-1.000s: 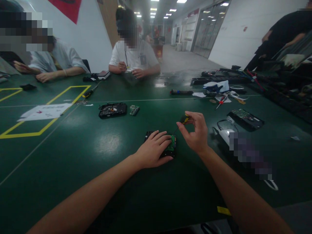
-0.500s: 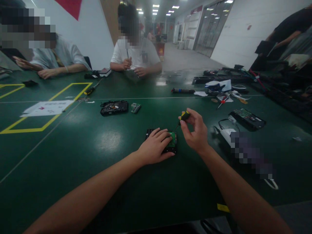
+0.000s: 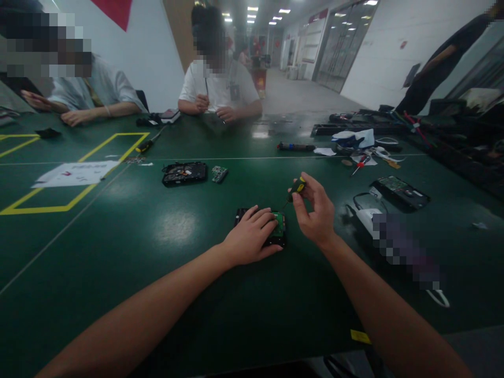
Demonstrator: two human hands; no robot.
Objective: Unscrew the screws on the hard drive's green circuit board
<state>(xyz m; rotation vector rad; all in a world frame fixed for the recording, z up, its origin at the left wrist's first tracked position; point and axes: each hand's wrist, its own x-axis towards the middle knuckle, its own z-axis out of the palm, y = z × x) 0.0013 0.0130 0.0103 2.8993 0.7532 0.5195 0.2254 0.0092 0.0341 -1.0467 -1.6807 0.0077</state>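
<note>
A black electronic device with a green circuit board in it lies on the table in front of me. My left hand rests over the device and holds it against the tabletop, its fingers across the board and its thumb along the near edge. My left palm hides much of the device. A screwdriver with a black and yellow handle is pinched in my right hand. Its thin shaft slants down to the device's far right corner; I cannot tell whether the tip sits in a screw.
Beyond the device lie an opened black casing and a small circuit board. To the right are another opened device, a long white-ended object and a red screwdriver. Two people sit across the green table.
The screwdriver's handle has turned slightly in my right hand, whose fingers have shifted a little. My left hand and the device have stayed put. A standing person at far right has changed posture.
</note>
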